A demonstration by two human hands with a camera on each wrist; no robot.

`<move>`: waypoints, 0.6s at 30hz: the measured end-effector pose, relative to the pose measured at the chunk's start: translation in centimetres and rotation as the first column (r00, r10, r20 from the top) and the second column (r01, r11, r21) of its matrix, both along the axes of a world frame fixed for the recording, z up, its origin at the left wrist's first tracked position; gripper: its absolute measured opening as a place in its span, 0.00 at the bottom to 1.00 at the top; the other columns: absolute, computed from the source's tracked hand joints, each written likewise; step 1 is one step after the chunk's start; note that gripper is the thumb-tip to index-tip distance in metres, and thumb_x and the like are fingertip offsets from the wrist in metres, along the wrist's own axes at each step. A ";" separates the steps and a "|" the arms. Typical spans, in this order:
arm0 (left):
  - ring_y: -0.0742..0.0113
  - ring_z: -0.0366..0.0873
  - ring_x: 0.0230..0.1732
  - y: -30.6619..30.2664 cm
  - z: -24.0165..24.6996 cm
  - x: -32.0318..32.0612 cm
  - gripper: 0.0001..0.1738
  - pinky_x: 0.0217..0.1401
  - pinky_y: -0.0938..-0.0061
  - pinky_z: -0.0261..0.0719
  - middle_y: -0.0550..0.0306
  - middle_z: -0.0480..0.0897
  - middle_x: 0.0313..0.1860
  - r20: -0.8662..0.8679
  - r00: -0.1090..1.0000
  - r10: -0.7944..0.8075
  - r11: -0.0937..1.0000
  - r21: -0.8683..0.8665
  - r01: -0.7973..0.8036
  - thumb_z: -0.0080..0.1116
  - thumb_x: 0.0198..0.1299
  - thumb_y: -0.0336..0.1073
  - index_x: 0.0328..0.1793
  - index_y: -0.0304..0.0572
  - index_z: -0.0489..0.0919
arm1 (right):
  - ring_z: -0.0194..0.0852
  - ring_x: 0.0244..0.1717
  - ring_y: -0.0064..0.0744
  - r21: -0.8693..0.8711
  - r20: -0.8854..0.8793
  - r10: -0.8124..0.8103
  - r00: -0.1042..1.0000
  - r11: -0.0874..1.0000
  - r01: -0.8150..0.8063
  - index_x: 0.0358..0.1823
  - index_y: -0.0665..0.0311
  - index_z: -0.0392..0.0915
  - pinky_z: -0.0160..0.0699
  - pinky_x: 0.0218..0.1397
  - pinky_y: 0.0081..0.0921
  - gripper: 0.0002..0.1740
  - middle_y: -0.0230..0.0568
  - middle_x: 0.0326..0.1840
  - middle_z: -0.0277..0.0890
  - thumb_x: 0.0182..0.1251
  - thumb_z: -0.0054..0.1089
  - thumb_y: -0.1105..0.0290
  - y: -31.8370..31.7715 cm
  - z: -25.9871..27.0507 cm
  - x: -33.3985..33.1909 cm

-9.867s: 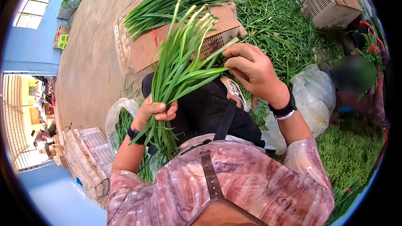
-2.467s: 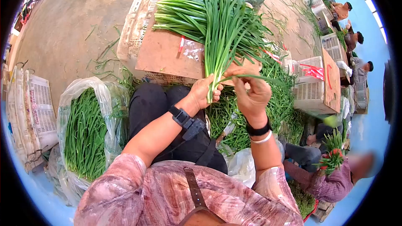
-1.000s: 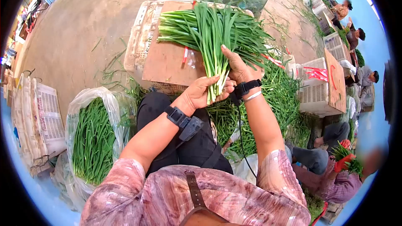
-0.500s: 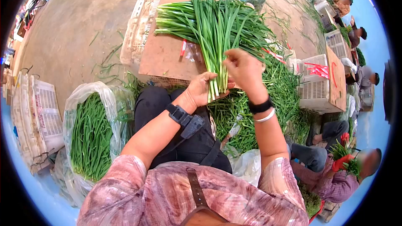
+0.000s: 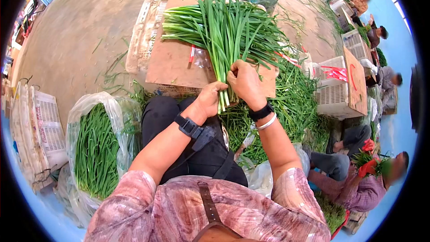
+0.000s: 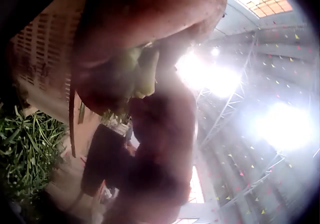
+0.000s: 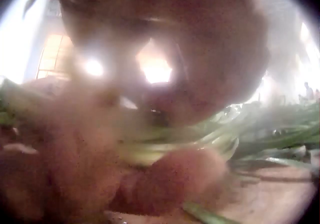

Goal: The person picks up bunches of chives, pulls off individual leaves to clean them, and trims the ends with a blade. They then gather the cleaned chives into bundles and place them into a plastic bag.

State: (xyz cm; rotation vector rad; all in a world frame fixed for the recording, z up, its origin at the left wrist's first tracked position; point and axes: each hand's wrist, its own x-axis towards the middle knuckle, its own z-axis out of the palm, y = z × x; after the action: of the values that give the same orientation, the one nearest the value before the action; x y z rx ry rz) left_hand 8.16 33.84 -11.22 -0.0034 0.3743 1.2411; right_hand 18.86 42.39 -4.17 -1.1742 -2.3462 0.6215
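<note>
A bunch of garlic chives (image 5: 218, 49) with long flat green leaves and pale stem ends points away from me in the head view. My left hand (image 5: 209, 98) grips it low, the cut stem ends poking out below the thumb. Just above, my right hand (image 5: 247, 85) has its fingers curled at the right side of the stems and pinches there. The leafy part of the bunch lies across a larger pile of garlic chives (image 5: 181, 20) on a brown board (image 5: 174, 65). In the right wrist view, blurred fingers (image 7: 175, 179) are close around green stems (image 7: 150, 154).
Under the board stands a pale plastic crate (image 5: 141, 40). Loose leaves (image 5: 295, 107) heap up to its right. A plastic bag of greens (image 5: 96, 148) sits at my left, near stacked crates (image 5: 40, 125). Another person (image 5: 358, 188) holds greens at the right; a white crate (image 5: 333, 89) stands beyond.
Earlier the right hand drew a single leaf away from the bunch. Half a second ago it was raised over the stems; now it has come down against them. The left hand keeps its grip.
</note>
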 end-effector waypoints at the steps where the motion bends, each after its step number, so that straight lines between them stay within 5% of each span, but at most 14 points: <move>1: 0.50 0.81 0.44 0.0 0.7 -0.2 0.17 0.51 0.49 0.79 0.44 0.81 0.44 0.052 0.999 0.000 1.000 -0.018 0.001 0.42 0.64 0.37 0.52 0.35 0.74 | 0.75 0.32 0.53 -0.022 -0.100 0.000 0.995 1.000 -0.003 0.32 0.64 0.74 0.75 0.36 0.43 0.08 0.51 0.31 0.75 0.54 0.61 0.69 -0.2 0.2 0.2; 3: 0.51 0.82 0.46 0.1 2.4 -0.5 0.17 0.52 0.51 0.80 0.45 0.82 0.45 0.193 0.981 0.001 1.000 -0.028 0.004 0.43 0.66 0.42 0.51 0.38 0.75 | 0.75 0.33 0.49 -0.053 -0.262 0.035 0.965 0.997 -0.051 0.31 0.64 0.73 0.74 0.36 0.39 0.06 0.47 0.30 0.75 0.53 0.61 0.74 -1.2 1.1 0.8; 6: 0.54 0.83 0.42 0.8 2.1 -0.4 0.19 0.48 0.55 0.83 0.47 0.83 0.44 0.329 0.941 -0.083 0.989 0.146 0.036 0.45 0.67 0.48 0.48 0.39 0.76 | 0.75 0.35 0.46 0.242 -0.262 0.307 0.915 0.939 -0.246 0.32 0.63 0.75 0.74 0.37 0.36 0.07 0.44 0.30 0.75 0.51 0.62 0.77 -2.2 1.8 1.5; 10: 0.64 0.81 0.41 1.9 0.7 0.1 0.19 0.45 0.65 0.82 0.56 0.82 0.41 0.174 0.983 -0.060 0.998 0.013 0.059 0.46 0.68 0.52 0.46 0.44 0.77 | 0.75 0.37 0.44 0.228 -0.183 0.403 0.897 0.905 -0.360 0.33 0.61 0.76 0.76 0.38 0.35 0.09 0.41 0.32 0.76 0.49 0.63 0.76 -2.0 2.5 2.2; 15: 0.68 0.80 0.35 1.1 1.9 0.7 0.12 0.39 0.72 0.82 0.58 0.81 0.35 -0.240 0.968 0.071 0.992 -0.080 -0.093 0.50 0.68 0.42 0.45 0.42 0.77 | 0.75 0.34 0.44 0.319 -0.163 0.511 0.844 0.836 -0.445 0.33 0.60 0.77 0.76 0.37 0.33 0.08 0.41 0.30 0.75 0.50 0.64 0.75 -3.2 3.5 1.9; 16: 0.68 0.79 0.33 1.1 1.4 0.7 0.12 0.39 0.72 0.82 0.58 0.80 0.34 -0.351 0.933 0.081 0.995 -0.025 -0.096 0.51 0.67 0.41 0.46 0.40 0.77 | 0.75 0.32 0.40 0.207 -0.217 0.504 0.836 0.861 -0.465 0.33 0.61 0.77 0.75 0.35 0.31 0.07 0.40 0.29 0.75 0.52 0.63 0.77 -3.6 3.8 2.3; 18: 0.68 0.79 0.32 1.9 2.0 0.3 0.14 0.37 0.72 0.82 0.57 0.79 0.33 -0.104 0.994 -0.038 0.987 -0.161 0.021 0.53 0.66 0.41 0.47 0.38 0.76 | 0.76 0.29 0.30 -0.023 -0.325 0.469 0.821 0.864 -0.503 0.34 0.63 0.78 0.74 0.32 0.26 0.06 0.37 0.28 0.76 0.55 0.61 0.80 -4.8 4.6 3.4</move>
State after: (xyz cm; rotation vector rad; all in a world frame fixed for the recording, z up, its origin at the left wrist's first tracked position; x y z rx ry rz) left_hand 8.46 35.73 -9.24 -0.0688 0.5648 1.1819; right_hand 22.26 37.63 0.45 -0.4463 -2.3547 1.0352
